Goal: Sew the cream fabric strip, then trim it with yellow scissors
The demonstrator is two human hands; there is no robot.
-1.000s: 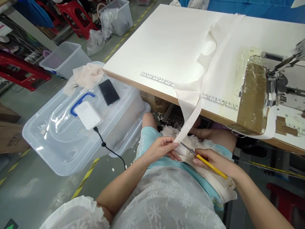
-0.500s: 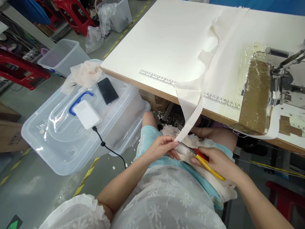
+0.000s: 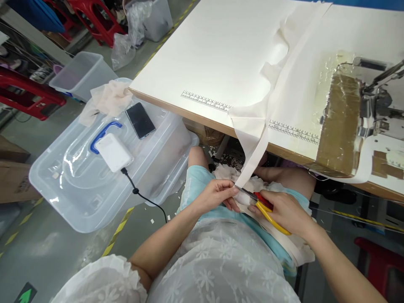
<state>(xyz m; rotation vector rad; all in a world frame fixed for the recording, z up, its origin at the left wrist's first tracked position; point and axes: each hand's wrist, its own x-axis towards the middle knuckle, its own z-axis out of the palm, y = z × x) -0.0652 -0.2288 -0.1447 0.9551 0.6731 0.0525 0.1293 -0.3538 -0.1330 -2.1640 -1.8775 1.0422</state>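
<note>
My left hand (image 3: pixel 222 194) pinches the lower end of a cream fabric strip (image 3: pixel 252 162), which hangs over the table edge from a longer length on the tabletop. In my right hand (image 3: pixel 280 208) are scissors (image 3: pixel 268 216) with red and yellow handles. Their blades lie at the strip close to my left fingertips; whether they are fully closed I cannot tell. More cream fabric (image 3: pixel 298 248), partly ruffled, rests across my lap beneath both hands.
The white table (image 3: pixel 202 50) has printed rulers along its front edge, with a sewing machine (image 3: pixel 378 101) at right. To the left, a lidded clear plastic box (image 3: pixel 57 185) bears a phone (image 3: pixel 140 120), a white power bank (image 3: pixel 114 152) and sheer fabric (image 3: pixel 110 99). Red stools (image 3: pixel 94 21) stand behind.
The scissors and my right hand have shifted slightly left, so the blades reach further in at the strip's end. My left hand keeps its pinch almost in place.
</note>
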